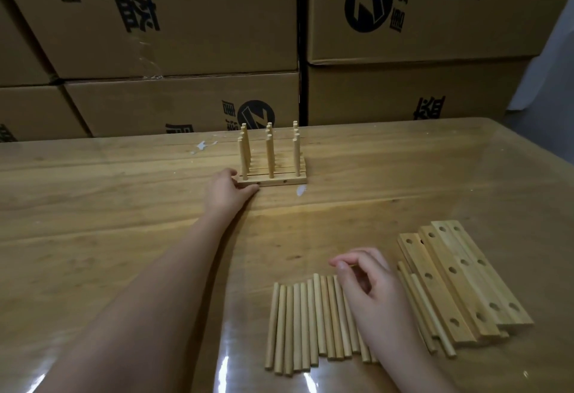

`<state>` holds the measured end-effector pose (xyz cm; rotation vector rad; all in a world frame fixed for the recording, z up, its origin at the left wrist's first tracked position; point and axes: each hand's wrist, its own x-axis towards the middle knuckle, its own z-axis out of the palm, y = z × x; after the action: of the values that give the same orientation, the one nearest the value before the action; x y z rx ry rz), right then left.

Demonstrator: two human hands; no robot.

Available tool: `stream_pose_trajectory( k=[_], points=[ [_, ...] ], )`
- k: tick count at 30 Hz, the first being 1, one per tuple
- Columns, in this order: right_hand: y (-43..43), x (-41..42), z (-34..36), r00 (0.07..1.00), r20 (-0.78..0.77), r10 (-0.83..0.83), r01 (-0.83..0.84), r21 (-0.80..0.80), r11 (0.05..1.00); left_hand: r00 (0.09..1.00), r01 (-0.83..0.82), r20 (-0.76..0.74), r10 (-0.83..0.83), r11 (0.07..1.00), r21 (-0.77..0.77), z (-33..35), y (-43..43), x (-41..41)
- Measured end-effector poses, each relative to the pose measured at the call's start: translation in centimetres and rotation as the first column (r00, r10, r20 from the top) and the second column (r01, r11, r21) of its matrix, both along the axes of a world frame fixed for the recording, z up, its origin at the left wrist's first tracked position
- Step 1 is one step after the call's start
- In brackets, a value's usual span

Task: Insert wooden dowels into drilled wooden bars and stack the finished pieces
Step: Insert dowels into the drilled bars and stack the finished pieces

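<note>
The left hand (230,189) grips the end of the nearest finished piece (273,181), lined up with others far across the desk (124,206). The right hand (372,293), loosely curled and empty, hovers over loose dowels (298,324); several drilled bars (459,281) beside them await filling.

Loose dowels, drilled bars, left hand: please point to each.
loose dowels (298,324), head view, middle of the row.
drilled bars (466,290), head view, top face between holes.
left hand (230,190), head view, back of the hand.
</note>
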<state>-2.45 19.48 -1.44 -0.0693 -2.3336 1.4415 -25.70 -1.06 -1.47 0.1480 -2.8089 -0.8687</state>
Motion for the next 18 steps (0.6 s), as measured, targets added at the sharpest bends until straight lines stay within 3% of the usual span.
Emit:
stream_pose_trajectory(
  k=[4, 18],
  points=[
    [0.02, 0.17, 0.22, 1.000, 0.009, 0.004, -0.004, 0.005, 1.000, 0.998, -0.061, 0.005, 0.065, 0.961, -0.268, -0.16, 0.66, -0.35],
    [-0.43, 0.47, 1.00, 1.000, 0.019, 0.008, -0.007, -0.019, 1.000, 0.999, -0.043, 0.004, 0.044, 0.986, -0.164, -0.15, 0.57, -0.56]
  ],
)
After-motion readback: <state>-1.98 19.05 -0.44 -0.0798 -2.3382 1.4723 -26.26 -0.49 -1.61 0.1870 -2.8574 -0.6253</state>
